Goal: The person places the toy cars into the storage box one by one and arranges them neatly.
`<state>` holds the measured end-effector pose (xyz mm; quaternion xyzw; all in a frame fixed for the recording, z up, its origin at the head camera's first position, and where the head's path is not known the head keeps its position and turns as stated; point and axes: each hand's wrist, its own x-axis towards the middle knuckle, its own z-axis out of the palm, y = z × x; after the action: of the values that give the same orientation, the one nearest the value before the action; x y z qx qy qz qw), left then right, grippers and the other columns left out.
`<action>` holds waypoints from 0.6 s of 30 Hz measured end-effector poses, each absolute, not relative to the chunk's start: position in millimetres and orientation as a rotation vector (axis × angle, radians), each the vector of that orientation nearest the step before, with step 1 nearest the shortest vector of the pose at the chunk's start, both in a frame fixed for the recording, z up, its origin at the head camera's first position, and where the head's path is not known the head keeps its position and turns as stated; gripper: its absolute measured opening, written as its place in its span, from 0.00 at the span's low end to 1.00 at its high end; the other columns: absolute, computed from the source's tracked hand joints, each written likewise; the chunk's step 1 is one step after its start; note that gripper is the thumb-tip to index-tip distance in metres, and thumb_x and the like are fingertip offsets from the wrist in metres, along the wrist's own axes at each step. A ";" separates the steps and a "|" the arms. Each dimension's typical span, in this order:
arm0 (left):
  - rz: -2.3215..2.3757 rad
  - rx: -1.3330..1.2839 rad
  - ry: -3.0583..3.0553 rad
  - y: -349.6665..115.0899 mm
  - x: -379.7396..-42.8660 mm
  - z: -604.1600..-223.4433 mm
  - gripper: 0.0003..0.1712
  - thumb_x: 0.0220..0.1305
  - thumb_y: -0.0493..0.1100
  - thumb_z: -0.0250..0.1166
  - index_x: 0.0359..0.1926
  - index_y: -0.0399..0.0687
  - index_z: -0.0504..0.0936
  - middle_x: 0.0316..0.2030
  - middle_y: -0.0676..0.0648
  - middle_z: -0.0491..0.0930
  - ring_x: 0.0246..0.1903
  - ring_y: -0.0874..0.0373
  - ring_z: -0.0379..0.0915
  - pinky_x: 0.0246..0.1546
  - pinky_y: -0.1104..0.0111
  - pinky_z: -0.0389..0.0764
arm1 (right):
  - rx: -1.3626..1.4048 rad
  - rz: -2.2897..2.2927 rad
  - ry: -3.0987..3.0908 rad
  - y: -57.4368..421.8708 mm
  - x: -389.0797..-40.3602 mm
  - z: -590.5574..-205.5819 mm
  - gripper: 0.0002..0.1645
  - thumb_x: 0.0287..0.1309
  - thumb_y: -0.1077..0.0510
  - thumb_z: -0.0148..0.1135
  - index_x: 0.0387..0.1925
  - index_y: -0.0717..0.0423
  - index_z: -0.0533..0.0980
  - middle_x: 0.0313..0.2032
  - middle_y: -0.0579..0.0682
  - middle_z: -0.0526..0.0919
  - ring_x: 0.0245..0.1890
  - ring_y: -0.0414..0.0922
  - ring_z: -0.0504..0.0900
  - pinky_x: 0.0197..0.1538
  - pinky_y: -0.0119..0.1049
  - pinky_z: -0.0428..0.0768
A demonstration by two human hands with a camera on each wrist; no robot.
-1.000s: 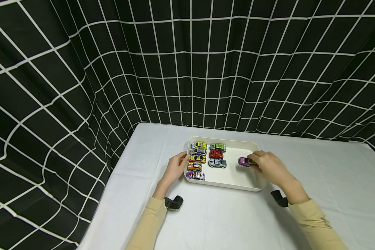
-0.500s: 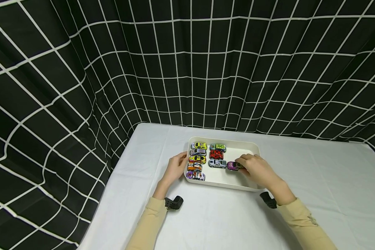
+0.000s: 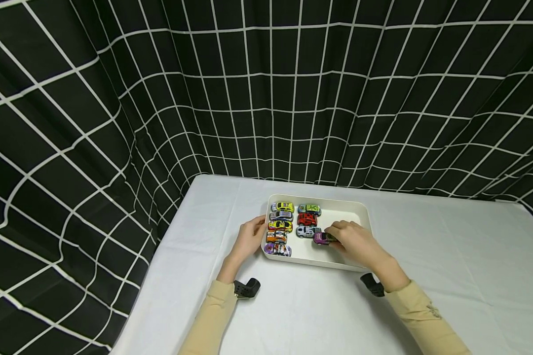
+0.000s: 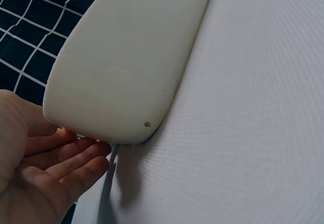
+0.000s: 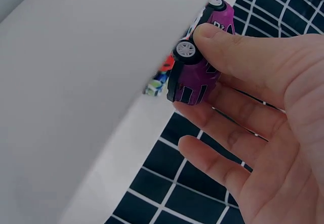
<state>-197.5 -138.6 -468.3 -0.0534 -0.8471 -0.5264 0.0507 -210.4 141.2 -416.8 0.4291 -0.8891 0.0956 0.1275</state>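
Note:
A purple toy car (image 3: 322,238) is pinched between the thumb and fingers of my right hand (image 3: 354,241), over the shallow white tray (image 3: 333,257). In the right wrist view, the thumb lies on the side of the purple car (image 5: 195,79), near its wheels. My left hand (image 3: 249,238) rests at the tray's left end; in the left wrist view its loosely extended fingers (image 4: 83,176) lie against the tray's end wall. Beside the held car, in the second column, are a light grey toy pickup (image 3: 307,231), a red toy car (image 3: 307,219) and a green-blue toy car (image 3: 309,210).
Along the tray's left side stands a column of several toy cars, including a yellow one (image 3: 283,207) and an orange one (image 3: 276,237). A white cloth covers the table (image 3: 293,310). Black curtains with a white grid (image 3: 293,98) enclose the back and left.
My right hand has carried the purple car leftward across the tray, from its right part to just beside and in front of the grey pickup. The left hand has stayed in place.

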 end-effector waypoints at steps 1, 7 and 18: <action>-1.604 -0.162 -2.579 -138.6 -197.4 -468.1 0.20 0.68 0.36 0.52 0.58 0.30 0.70 0.47 0.33 0.78 0.47 0.45 0.77 0.49 0.62 0.78 | 1.252 0.284 -2.587 139.9 -209.8 -416.6 0.16 0.39 0.66 0.73 0.35 0.64 0.80 0.31 0.52 0.81 0.32 0.49 0.80 0.40 0.44 0.80; -1.608 -0.157 -2.584 -138.7 -197.5 -468.4 0.20 0.68 0.36 0.52 0.58 0.29 0.70 0.48 0.32 0.77 0.47 0.45 0.77 0.50 0.62 0.78 | 1.273 0.321 -2.613 132.7 -207.7 -417.0 0.15 0.39 0.67 0.73 0.34 0.64 0.80 0.31 0.52 0.81 0.32 0.49 0.80 0.40 0.43 0.80; -1.619 -0.154 -2.575 -138.2 -197.2 -467.5 0.20 0.68 0.35 0.52 0.58 0.29 0.70 0.48 0.33 0.77 0.47 0.45 0.77 0.49 0.62 0.78 | 1.311 0.351 -2.649 122.4 -209.4 -421.6 0.14 0.41 0.67 0.72 0.34 0.63 0.80 0.30 0.52 0.80 0.32 0.46 0.80 0.37 0.39 0.81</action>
<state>-197.2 -138.2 -467.5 -0.0505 -0.8445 -0.5310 0.0478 -209.4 122.4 -421.6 0.4391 -0.8869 0.1176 0.0825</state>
